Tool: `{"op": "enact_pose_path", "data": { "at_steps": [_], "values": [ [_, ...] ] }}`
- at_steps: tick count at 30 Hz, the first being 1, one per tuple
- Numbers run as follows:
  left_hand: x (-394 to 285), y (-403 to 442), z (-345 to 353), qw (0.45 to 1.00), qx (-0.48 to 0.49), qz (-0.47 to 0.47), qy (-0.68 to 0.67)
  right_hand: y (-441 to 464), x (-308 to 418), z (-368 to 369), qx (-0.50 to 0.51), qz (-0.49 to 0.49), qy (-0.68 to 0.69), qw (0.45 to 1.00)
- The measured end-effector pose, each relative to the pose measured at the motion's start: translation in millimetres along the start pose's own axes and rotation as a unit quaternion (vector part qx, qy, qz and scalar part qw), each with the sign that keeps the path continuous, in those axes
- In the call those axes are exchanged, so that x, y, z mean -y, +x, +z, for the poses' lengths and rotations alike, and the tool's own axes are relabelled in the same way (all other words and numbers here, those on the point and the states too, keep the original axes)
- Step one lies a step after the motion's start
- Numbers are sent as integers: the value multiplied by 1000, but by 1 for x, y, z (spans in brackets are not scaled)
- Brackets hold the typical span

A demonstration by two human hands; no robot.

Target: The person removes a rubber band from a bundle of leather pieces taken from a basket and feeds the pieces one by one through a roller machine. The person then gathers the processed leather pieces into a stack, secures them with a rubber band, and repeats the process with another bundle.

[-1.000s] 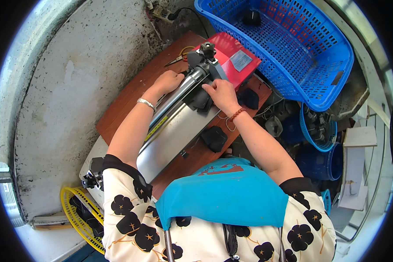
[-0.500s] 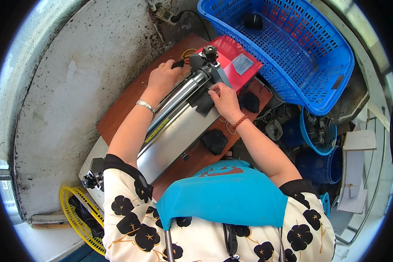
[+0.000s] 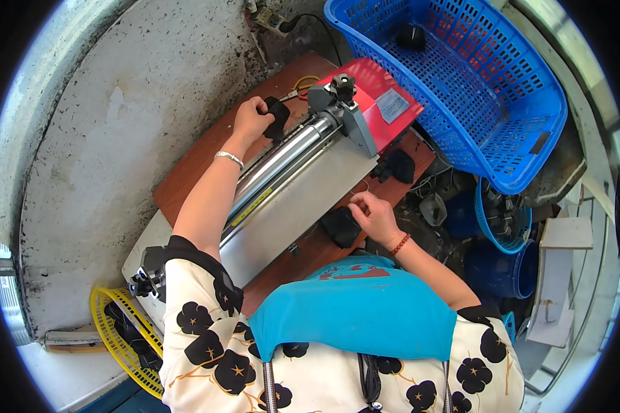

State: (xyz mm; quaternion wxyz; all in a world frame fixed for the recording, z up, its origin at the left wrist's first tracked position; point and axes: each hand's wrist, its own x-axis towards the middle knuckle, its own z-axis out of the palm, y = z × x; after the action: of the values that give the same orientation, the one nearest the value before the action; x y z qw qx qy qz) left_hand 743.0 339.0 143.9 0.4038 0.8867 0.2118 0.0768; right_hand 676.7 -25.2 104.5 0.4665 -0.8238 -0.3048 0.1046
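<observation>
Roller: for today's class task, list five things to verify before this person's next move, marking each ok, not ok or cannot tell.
1. Left hand has a grip on a black piece: ok.
2. Right hand has a grip on the nearer black piece: cannot tell; the fingers are close to it, but contact is unclear.
3. Roller stopped: cannot tell from stills.
4. Wrists bare: not ok; a silver bracelet on the left, red beads on the right.
5. Scissors well away from the roller: not ok; they lie near its far end.
</observation>
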Motion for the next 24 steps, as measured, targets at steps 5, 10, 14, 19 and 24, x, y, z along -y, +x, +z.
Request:
{"op": "enact_pose_path", "data": {
  "at_steps": [5, 10, 14, 19, 24],
  "values": [
    [29, 12, -6, 984, -158, 14, -77, -26, -36, 22, 38, 56, -189, 980],
    [49, 13, -33, 989, -117, 16, 91, -28, -36, 26, 106, 98, -206, 968],
    [84, 15, -29, 963, -153, 56, 215, -31, -35, 32, 48, 55, -174, 982],
    [140, 24, -2, 916, 214, -71, 331, -33, -45, 32, 54, 74, 4, 996],
    [165, 39, -11, 952, 211, -49, 214, -23, -6, -4, 33, 156, 259, 953]
  ]
}}
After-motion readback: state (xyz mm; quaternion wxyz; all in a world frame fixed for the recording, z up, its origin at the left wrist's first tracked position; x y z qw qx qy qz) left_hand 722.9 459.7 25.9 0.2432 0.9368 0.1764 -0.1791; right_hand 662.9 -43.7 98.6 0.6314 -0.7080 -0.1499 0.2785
